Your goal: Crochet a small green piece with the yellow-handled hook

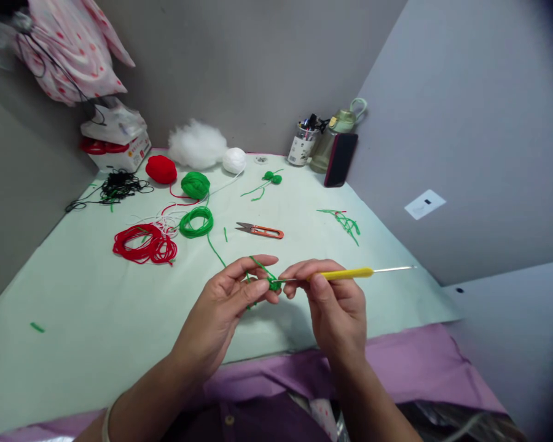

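Between thumb and fingers, my left hand [228,298] pinches a small green crochet piece [273,283]. Green yarn [215,250] runs over that hand's forefinger and back toward the coil on the table. A crochet hook [348,274] with a yellow handle lies in the closed fingers of my right hand [334,301]. Its left tip meets the green piece, while the other metal end points right. Just beyond my hands are orange-handled thread snips [260,230]. A green yarn coil [196,221] and a green yarn ball [195,185] sit farther left.
Red yarn [145,243], a red ball [161,169], black yarn [122,186], white stuffing [197,145] and a white ball [234,160] occupy the left and back. Finished-looking green balls [273,177] lie behind the snips. A pen cup [302,146], bottle [325,147] and phone [341,159] stand back right.
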Motion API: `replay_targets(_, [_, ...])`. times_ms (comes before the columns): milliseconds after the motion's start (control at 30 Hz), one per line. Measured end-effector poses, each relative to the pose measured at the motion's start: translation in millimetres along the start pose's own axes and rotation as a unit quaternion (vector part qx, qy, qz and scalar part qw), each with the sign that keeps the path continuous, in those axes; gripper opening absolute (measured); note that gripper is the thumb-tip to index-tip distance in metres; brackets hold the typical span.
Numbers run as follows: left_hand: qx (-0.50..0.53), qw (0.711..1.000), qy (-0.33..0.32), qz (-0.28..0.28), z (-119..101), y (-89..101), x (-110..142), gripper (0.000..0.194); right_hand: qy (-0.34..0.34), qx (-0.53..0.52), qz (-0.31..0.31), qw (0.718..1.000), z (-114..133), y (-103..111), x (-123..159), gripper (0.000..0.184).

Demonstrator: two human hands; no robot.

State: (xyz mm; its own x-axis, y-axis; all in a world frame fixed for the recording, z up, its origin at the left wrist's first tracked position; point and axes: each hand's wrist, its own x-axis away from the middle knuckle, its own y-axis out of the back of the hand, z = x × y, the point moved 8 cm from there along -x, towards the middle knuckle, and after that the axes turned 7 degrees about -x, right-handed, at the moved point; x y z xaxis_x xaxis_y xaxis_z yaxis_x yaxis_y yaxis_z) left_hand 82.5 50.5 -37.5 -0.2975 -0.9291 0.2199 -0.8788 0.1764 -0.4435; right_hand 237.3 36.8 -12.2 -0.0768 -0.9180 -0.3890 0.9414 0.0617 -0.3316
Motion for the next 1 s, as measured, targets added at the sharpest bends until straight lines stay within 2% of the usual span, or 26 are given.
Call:
replay_targets(167, [-0.059, 0.997, -0.044, -0.013, -5, 4.7, 0, 0.018, 0.079, 0.108, 0.027, 0.991, 17, -6, 7, 0.022])
replay_targets(367, [-0.132, 0.984, -0.094, -0.074, -12, 12.5, 3, 0.033, 0.201, 0.270, 0.090, 0.937, 36, -23, 15, 0.025])
replay_targets(500, [-0.163, 0.974, -0.107, -0.116, -17, 13.1, 8, 0.037, 0.226, 0.307, 0.093, 0.920, 39, -29, 15, 0.024])
replay_targets(600, [-0.136, 0.981, -0.081, -0.114, -12, 9.5, 8, 0.046, 0.262, 0.380, 0.102, 0.881, 36, -35, 19, 0.027])
replay_targets(700, [-0.040, 0.997, -0.023, -0.068, -1, 3.5, 2, 0.056, 0.303, 0.454, 0.117, 0.830, 30, -41, 26, 0.039])
replay_targets(733, [-0.006, 0.999, 0.007, -0.049, 3, 1.7, 1, 0.057, 0.304, 0.453, 0.114, 0.830, 28, -40, 27, 0.044])
replay_targets(767, [0.023, 0.999, 0.035, -0.034, 6, 0.7, -1, 0.057, 0.294, 0.437, 0.105, 0.844, 28, -37, 26, 0.045])
replay_targets(833, [0.059, 0.996, 0.066, -0.017, 6, 1.2, -3, 0.052, 0.239, 0.358, 0.070, 0.900, 26, -27, 21, 0.040])
replay_targets(900, [0.071, 0.996, 0.053, -0.010, -1, 2.9, -5, 0.047, 0.169, 0.238, 0.026, 0.956, 22, -15, 13, 0.031])
replay_targets(933, [0.071, 0.997, 0.040, -0.009, -6, 3.6, -5, 0.045, 0.134, 0.176, 0.010, 0.975, 20, -10, 10, 0.027])
replay_targets(1000, [0.066, 0.998, 0.019, -0.008, -12, 3.9, -6, 0.040, 0.077, 0.074, -0.021, 0.994, 14, -3, 4, 0.021])
